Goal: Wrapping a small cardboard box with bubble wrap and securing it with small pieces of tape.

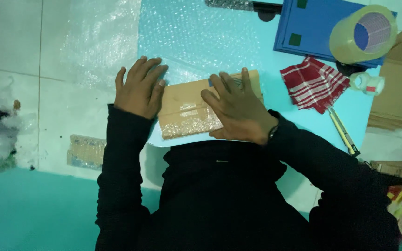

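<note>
A flat brown cardboard parcel (pixel 184 108), partly covered in bubble wrap, lies on a turquoise table (pixel 275 79). My left hand (pixel 138 88) rests flat with fingers spread at the parcel's left end, over the table's edge. Pressing down on the parcel's right half is my right hand (pixel 236 109), palm flat and fingers apart. A sheet of bubble wrap (pixel 196 37) stretches across the table beyond the parcel. Neither hand grips anything.
A big roll of clear tape (pixel 364 35) stands on a blue board (pixel 312 25) at the back right. Beside them lie a red checked cloth (pixel 313 83), a small tape roll (pixel 367 82), a yellow cutter knife (pixel 343 131) and flat cardboard (pixel 398 83). A wrapped piece (pixel 85 151) lies on the floor.
</note>
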